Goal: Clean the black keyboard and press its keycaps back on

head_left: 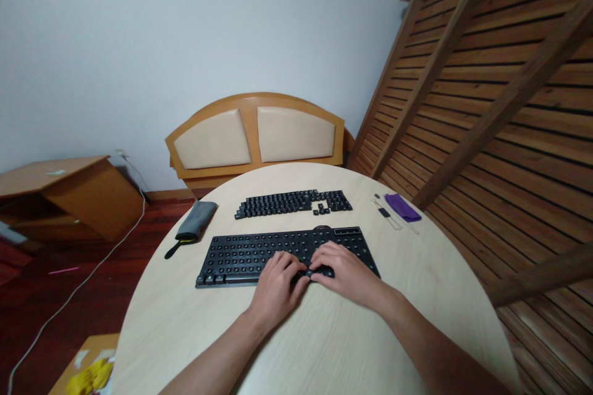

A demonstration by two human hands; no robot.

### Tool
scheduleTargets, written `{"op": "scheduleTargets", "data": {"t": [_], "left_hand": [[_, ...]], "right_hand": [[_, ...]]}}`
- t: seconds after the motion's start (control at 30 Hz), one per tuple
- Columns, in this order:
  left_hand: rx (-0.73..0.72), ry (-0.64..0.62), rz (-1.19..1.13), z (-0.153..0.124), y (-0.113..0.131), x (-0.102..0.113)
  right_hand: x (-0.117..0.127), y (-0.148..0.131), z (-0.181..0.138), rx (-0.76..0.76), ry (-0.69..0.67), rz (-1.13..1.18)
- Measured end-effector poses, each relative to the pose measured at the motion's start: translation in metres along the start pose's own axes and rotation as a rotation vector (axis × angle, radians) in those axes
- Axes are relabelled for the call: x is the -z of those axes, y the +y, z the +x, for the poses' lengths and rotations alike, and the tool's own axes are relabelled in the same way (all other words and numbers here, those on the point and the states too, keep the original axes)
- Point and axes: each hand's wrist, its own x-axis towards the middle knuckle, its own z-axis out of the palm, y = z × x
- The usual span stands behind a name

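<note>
A black keyboard base point(241, 256) with most keycaps off lies on a round pale wooden table point(324, 345). Both hands rest on its front edge near the middle. My left hand point(277, 287) has curled fingers pressed on the bottom row. My right hand point(343, 268) lies beside it, fingertips pinched on a black keycap point(319, 273) at the same spot. Behind the keyboard, the removed black keycaps point(293, 202) are laid out in keyboard order.
A grey pouch point(195, 221) with a black tool under it lies at the table's left. A purple cloth point(402, 207) and small tools point(385, 213) lie at the right. A headboard point(257, 136), slatted wooden frame point(486, 105), cabinet point(69, 194) and white cable point(83, 284) surround the table.
</note>
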Motion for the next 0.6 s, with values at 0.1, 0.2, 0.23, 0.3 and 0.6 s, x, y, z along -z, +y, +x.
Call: {"op": "scheduleTargets", "data": {"t": [0.1, 0.2, 0.23, 0.3, 0.6], "left_hand": [[0.008, -0.006, -0.007, 0.0, 0.0, 0.0], [0.018, -0.006, -0.001, 0.0, 0.0, -0.001], [0.021, -0.006, 0.001, 0.0, 0.0, -0.001], [0.028, -0.009, 0.003, 0.0, 0.0, -0.001], [0.037, -0.007, -0.02, 0.001, 0.0, -0.001]], "right_hand": [[-0.001, 0.001, 0.0, 0.003, -0.009, 0.016], [-0.002, 0.002, -0.001, -0.001, -0.022, 0.019], [-0.002, 0.002, -0.001, -0.006, -0.027, 0.014], [-0.002, 0.001, -0.001, -0.018, -0.034, -0.003], [0.001, -0.012, 0.0, -0.051, -0.047, -0.12]]}}
